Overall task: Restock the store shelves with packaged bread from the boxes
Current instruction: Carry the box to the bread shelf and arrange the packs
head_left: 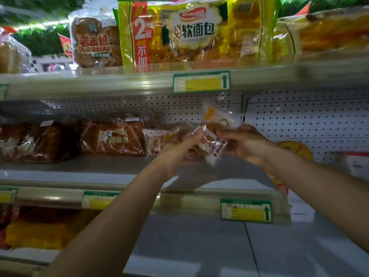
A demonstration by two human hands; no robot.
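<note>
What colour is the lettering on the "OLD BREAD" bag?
Red, on the OLD BREAD bag, head view.

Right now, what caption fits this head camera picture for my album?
Both hands, left hand and right hand, hold small bread packets at the middle shelf.

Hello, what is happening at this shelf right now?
A person is restocking bread. Both hands reach toward the middle shelf: the left hand and the right hand together hold small clear-wrapped bread packets just in front of the pegboard back wall. Dark loaves already lie on the left of that shelf; its right part is bare. The top shelf carries a large yellow bread bag and an "Old Bread" bag.
</note>
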